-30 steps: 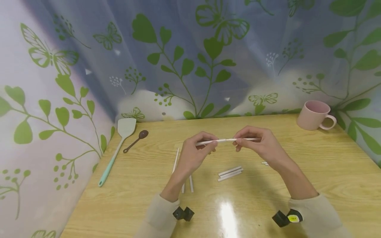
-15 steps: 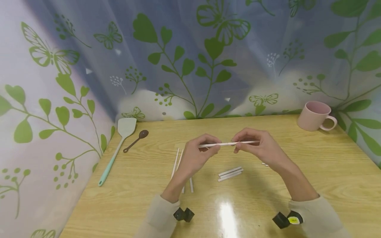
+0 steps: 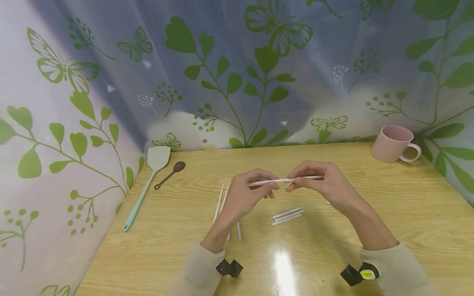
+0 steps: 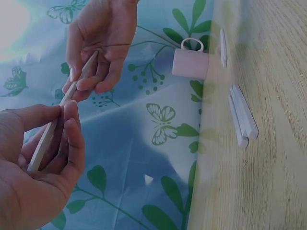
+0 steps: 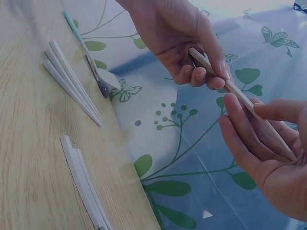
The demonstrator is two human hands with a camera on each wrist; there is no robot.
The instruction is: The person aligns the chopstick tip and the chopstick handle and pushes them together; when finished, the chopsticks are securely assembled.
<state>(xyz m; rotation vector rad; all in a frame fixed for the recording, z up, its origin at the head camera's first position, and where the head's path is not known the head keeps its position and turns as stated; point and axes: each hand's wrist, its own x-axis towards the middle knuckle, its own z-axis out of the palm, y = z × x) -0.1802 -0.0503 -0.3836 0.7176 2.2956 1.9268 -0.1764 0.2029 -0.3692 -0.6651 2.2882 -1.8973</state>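
Above the table, my left hand [image 3: 246, 197] pinches a slim white chopstick section [image 3: 260, 182] between thumb and fingers. My right hand [image 3: 329, 187] pinches a second white chopstick section [image 3: 314, 177] in the same way. The two sections lie end to end in one nearly level line, meeting at a joint between the fingertips. In the left wrist view, the right section [image 4: 90, 62] narrows toward its far end inside the right palm. The right wrist view shows the left section [image 5: 201, 58] running back into the curled left fingers.
Short white sticks [image 3: 287, 216] lie together below the hands. Longer white sticks [image 5: 72, 79] lie left, partly behind my left forearm in the head view. A spatula [image 3: 148, 181], a brown spoon [image 3: 170, 174] and a pink mug [image 3: 392, 144] stand farther out. A patterned curtain [image 3: 237, 82] hangs behind.
A small gap between the two chopstick sections has closed, and their ends now meet. Both hands have come slightly lower, the left also a little to the right.
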